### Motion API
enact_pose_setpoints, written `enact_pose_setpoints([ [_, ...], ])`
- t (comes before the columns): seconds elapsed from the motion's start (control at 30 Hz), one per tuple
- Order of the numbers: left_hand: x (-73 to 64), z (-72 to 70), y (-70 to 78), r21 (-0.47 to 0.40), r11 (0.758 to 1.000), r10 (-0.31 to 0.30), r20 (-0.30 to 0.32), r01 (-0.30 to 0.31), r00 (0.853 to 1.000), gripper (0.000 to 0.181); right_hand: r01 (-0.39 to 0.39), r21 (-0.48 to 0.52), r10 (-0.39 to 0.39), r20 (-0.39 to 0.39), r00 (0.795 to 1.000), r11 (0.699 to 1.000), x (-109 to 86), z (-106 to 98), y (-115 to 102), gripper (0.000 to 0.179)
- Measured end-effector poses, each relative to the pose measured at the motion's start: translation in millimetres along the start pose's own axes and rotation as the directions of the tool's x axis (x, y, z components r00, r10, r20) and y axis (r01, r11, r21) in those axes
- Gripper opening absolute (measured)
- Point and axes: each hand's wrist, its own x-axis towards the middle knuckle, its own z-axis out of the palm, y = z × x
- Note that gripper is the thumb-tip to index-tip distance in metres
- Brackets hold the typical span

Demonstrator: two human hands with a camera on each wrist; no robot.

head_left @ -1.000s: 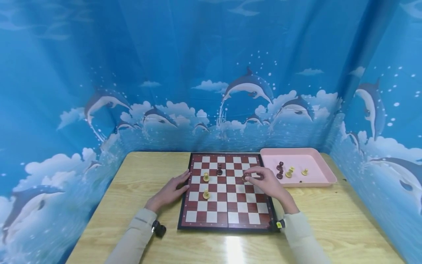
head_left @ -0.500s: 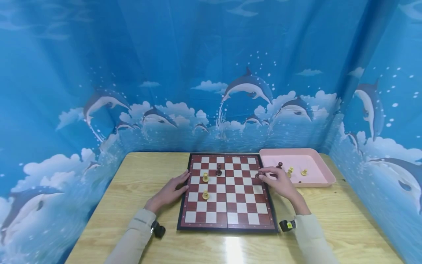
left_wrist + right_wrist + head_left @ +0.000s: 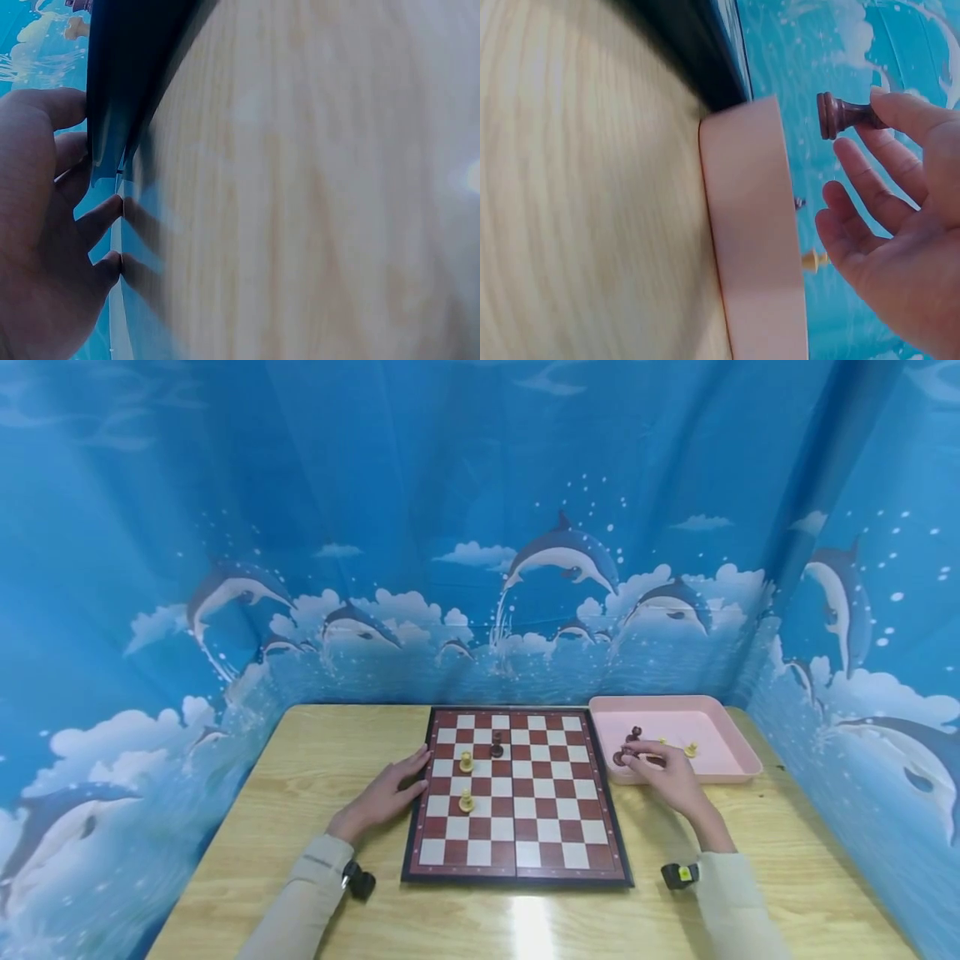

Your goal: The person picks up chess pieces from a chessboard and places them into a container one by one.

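Over the left front part of the pink tray, my right hand pinches a dark chess piece between thumb and fingertips, its base pointing away from the palm in the right wrist view. My left hand lies along the left edge of the chessboard, fingers extended and touching it. On the board's left half stand a dark chess piece and two pale yellow ones, one piece behind the other piece. The right fingers partly hide the pieces in the tray.
Inside the tray are another dark piece and a pale yellow pawn-like piece. The tray stands against the board's back right corner. A blue dolphin-print curtain surrounds the wooden table at the back and sides.
My right hand has moved right with the dark chess piece, from over the board's right half to over the tray. The left hand has stayed at the board's edge.
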Motion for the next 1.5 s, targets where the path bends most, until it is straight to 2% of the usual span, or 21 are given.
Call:
enact_pose_setpoints([
  [0.27, -1.1, -1.4, 0.2, 0.011, 1.000, 0.013, -0.017, -0.013, 1.000, 0.061, 0.030, -0.020, -0.032, -0.114, 0.993, 0.999, -2.0, -18, 17, 0.030],
  [0.5, -0.5, -4.1, 2.5, 0.008, 1.000, 0.008, -0.011, -0.008, 1.000, 0.061, -0.024, -0.067, 0.010, -0.200, 0.980, 0.997, 2.3, -32, 32, 0.030],
  [0.77, 1.3, -7.3, 4.1, 0.018, 0.999, 0.041, -0.017, -0.041, 0.999, 0.061, -0.046, -0.063, 0.026, -0.288, 0.957, 0.997, 15.5, -51, 48, 0.033],
  [0.97, 1.0, -6.7, 4.1, 0.023, 0.999, 0.031, -0.008, -0.031, 0.999, 0.061, -0.156, -0.049, 0.131, -0.331, 0.935, 0.987, 28.1, -61, 60, 0.041],
  [1.07, 0.7, -6.3, 4.1, 0.021, 0.999, 0.035, -0.003, -0.035, 0.999, 0.061, -0.181, -0.024, 0.162, -0.349, 0.923, 0.983, 33.1, -62, 65, 0.041],
  [1.27, 0.0, -6.4, 5.3, 0.019, 0.999, 0.036, 0.016, -0.036, 0.999, 0.061, -0.197, -0.023, 0.175, -0.368, 0.913, 0.980, 36.7, -62, 73, 0.040],
  [1.5, -1.9, -6.3, 6.1, 0.074, 0.997, 0.017, 0.029, -0.019, 0.999, 0.062, -0.206, -0.022, 0.183, -0.374, 0.909, 0.978, 36.9, -61, 77, 0.040],
])
